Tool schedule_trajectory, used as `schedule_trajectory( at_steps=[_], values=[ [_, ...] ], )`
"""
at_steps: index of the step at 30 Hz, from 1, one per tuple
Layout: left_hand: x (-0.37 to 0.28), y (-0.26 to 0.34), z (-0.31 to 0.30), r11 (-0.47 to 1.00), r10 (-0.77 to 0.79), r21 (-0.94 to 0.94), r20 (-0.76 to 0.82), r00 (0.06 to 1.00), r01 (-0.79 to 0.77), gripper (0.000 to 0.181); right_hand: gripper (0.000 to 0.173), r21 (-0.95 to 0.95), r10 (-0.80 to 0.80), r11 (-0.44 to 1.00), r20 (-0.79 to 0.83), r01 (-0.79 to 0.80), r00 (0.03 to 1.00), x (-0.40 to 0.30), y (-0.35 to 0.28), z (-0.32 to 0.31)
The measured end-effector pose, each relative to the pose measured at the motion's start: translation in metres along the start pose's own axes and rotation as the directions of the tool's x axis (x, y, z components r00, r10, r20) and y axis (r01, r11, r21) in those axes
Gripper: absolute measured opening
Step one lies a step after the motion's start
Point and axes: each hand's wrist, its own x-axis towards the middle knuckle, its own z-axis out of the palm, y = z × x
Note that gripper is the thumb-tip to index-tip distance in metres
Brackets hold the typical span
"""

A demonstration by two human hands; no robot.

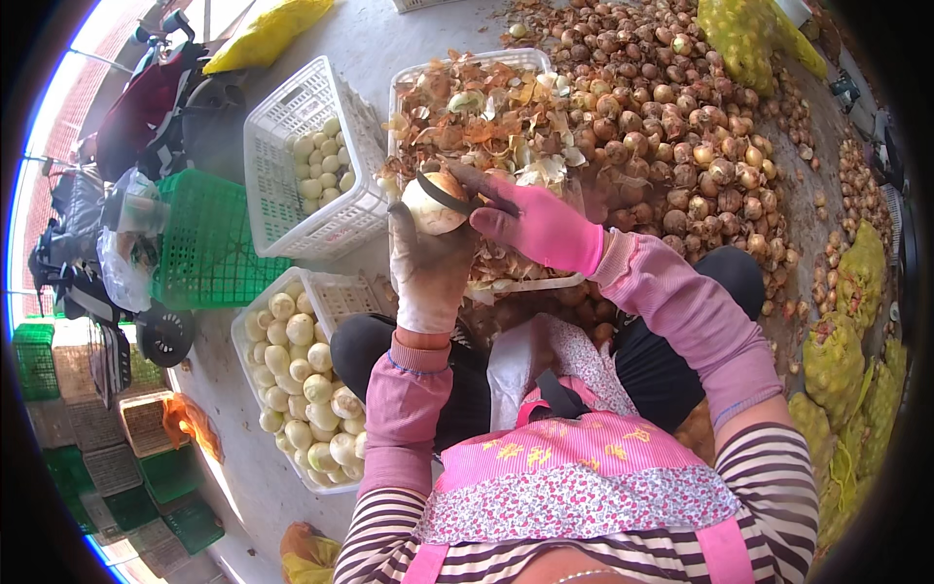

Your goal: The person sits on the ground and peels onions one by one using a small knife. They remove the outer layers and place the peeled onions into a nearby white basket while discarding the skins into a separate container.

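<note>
My left hand (432, 266), in a soiled white glove, holds a partly peeled onion (430, 208) from below. A pink glove with dark, dirty fingers covers my right hand (536, 219), which grips a small knife (441, 196); its dark blade lies across the onion's upper side. Both hands are over the near left part of a white plastic crate (547, 62) heaped with dry onion skins (496, 124). To the left, a white crate (328, 292) is filled with peeled onions (317, 389). How the knife's handle sits in my fingers is mostly hidden.
Another white crate (292, 98) holds fewer peeled onions, beside a green crate (208, 241). Unpeeled onions (657, 131) cover the floor ahead and right. Yellow mesh sacks (832, 358) lie far right. Stacked crates (109, 467) and a parked scooter or similar vehicle (139, 117) are at the left.
</note>
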Motion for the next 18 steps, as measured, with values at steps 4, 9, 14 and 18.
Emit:
schedule_trajectory(
  at_steps=[4, 9, 14, 18],
  values=[
    [-0.001, 0.001, 0.001, 0.999, 0.042, 0.031, -0.015, 0.999, -0.041, 0.06, 0.055, -0.083, -0.002, 0.997, 0.021, 0.004, 1.0, 0.001, 0.001, -0.003],
    [-0.001, -0.001, 0.0, 0.998, 0.063, 0.02, 0.056, 0.996, -0.064, 0.057, 0.053, -0.016, -0.121, 0.993, -0.062, 0.12, 0.991, 0.006, 0.005, 0.0],
    [-0.003, -0.001, 0.007, 0.994, 0.094, 0.056, 0.035, 0.995, -0.096, 0.055, 0.058, -0.023, 0.05, 0.999, 0.033, -0.049, 0.998, 0.002, -0.012, -0.005],
    [-0.004, -0.003, 0.015, 0.977, 0.168, 0.149, -0.082, 0.982, -0.155, 0.06, 0.059, -0.038, 0.024, 0.999, 0.065, -0.021, 0.998, 0.002, -0.006, -0.003]
  ],
)
